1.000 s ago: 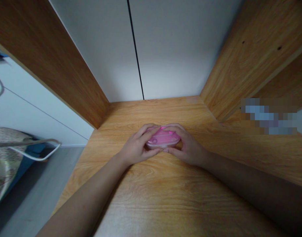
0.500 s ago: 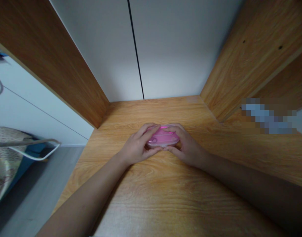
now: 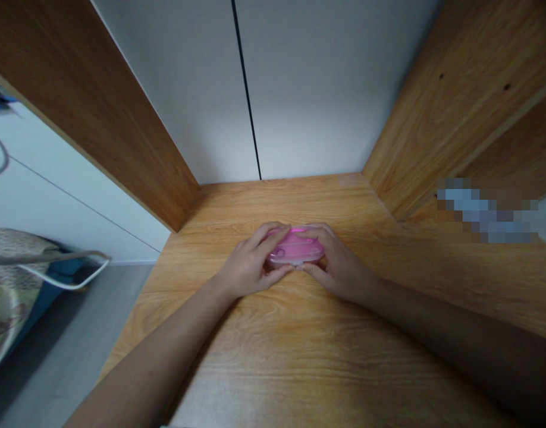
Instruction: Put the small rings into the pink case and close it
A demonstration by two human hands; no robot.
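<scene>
Lay flat mid-table [image 3: 300, 345]: small pink plastic box [image 3: 295, 249], cupped by left hand [image 3: 248, 270] and right hand [image 3: 339, 267], fingers curled around both ends. Looked light, stiff, smooth, perhaps slippery; best gripped by its rim.

left hand [image 3: 248, 267] + right hand [image 3: 338, 266] clasp pink case [image 3: 295, 251] | on wooden desk [image 3: 300, 351] | white wall [image 3: 300, 89] behind
</scene>
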